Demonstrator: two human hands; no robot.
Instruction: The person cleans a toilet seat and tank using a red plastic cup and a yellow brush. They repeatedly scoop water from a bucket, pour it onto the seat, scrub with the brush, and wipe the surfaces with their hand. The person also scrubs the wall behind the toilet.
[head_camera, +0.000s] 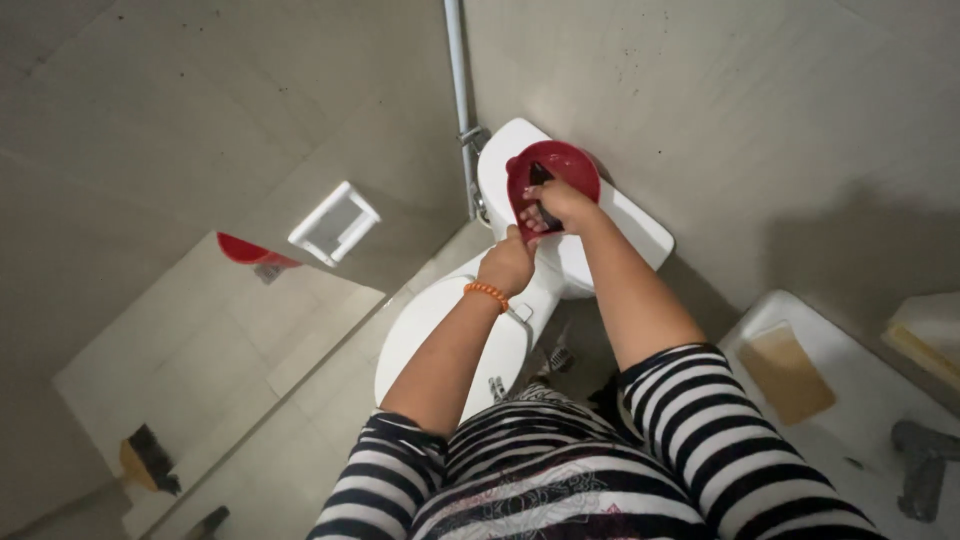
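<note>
Grey tiled walls (760, 110) fill most of the head view, meeting at a corner where a thin metal pipe (458, 90) runs down to a valve beside the toilet. White and glossy, the toilet (450, 340) stands below that corner, its lid down and its tank (640, 235) set against the wall on the right. A white sink (850, 420) sits at the lower right, with a brownish patch in its basin and a grey tap (925, 460) at its edge. On the left wall hangs a white paper holder (335, 222), and below it a pale panel reflects the room.

2 arms in black-and-white striped sleeves (700, 420) reach forward from the bottom of the view. A red bowl (553, 170) rests on top of the tank, with a dark, flat object (541, 180) inside it. The right hand (563, 203) is curled over the near rim of the bowl, fingers closed on the dark object's lower end. The left hand (506, 265), with an orange bead bracelet (487, 293) at the wrist, is closed into a fist just below the bowl's near edge, pinching the rim there.
</note>
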